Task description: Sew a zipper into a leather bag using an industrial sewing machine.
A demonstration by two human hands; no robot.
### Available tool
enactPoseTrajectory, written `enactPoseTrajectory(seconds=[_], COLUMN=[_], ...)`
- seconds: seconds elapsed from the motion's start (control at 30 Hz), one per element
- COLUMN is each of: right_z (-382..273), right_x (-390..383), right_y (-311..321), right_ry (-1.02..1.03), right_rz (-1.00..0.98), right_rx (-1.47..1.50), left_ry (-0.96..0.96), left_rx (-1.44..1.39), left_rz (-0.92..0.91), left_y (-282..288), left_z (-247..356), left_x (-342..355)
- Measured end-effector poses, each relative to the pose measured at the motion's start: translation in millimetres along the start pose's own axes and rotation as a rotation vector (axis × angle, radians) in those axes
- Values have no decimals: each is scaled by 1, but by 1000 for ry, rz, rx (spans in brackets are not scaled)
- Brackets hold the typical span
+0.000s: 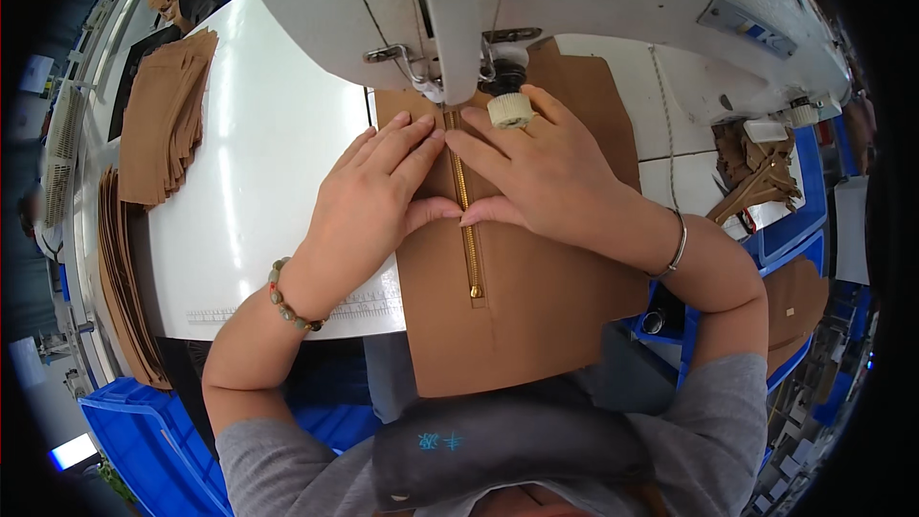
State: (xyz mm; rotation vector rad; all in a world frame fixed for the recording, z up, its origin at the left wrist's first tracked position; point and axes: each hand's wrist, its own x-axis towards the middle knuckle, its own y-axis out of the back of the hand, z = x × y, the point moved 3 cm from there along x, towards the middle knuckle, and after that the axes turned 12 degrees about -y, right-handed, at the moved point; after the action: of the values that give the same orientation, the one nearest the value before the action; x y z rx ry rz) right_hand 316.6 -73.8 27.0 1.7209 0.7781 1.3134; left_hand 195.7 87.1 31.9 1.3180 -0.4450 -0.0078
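Observation:
A brown panel (536, 306), leather-like, lies under the needle of a white sewing machine (613, 0). Down its middle runs a gold metal zipper (474, 258), its pull near the lower end. My left hand (373, 182) rests on the panel left of the zipper, fingers stretched toward the presser foot (442, 101). On the other side, my right hand (546, 163) lies with its fingers spread; part of them is hidden behind a cream knob (509, 111). Both thumbs nearly meet over the zipper, pressing on the panel. Neither hand grips anything.
Stacked brown pieces (163, 120) lie on the white table (258, 182) at left, with more pieces (124, 278) hanging beside its edge. Brown scraps (761, 172) sit at right near a blue bin (799, 230). Another blue bin (153, 440) stands at lower left.

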Motion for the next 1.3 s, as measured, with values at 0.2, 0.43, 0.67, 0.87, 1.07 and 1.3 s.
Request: enactPoseTrajectory(seconds=[0.2, 0.43, 0.67, 0.87, 1.07, 1.3], right_z=[6, 6, 3, 1, 2, 2], right_x=[6, 6, 2, 2, 3, -2], right_y=[5, 7, 5, 3, 3, 2], right_ry=[-136, -153, -122, -66, -38, -62], right_rz=[-132, -254, -249, -106, -115, -114], right_rx=[-105, -39, 21, 1, -13, -3], left_ry=[-27, 36, 20, 2, 0, -7], left_rx=[59, -54, -45, 17, 38, 49], left_rz=[-19, 16, 13, -27, -3, 12], left_y=[1, 1, -2, 1, 2, 2], left_z=[0, -2, 1, 1, 0, -2], left_x=[0, -4, -2, 0, 0, 0])
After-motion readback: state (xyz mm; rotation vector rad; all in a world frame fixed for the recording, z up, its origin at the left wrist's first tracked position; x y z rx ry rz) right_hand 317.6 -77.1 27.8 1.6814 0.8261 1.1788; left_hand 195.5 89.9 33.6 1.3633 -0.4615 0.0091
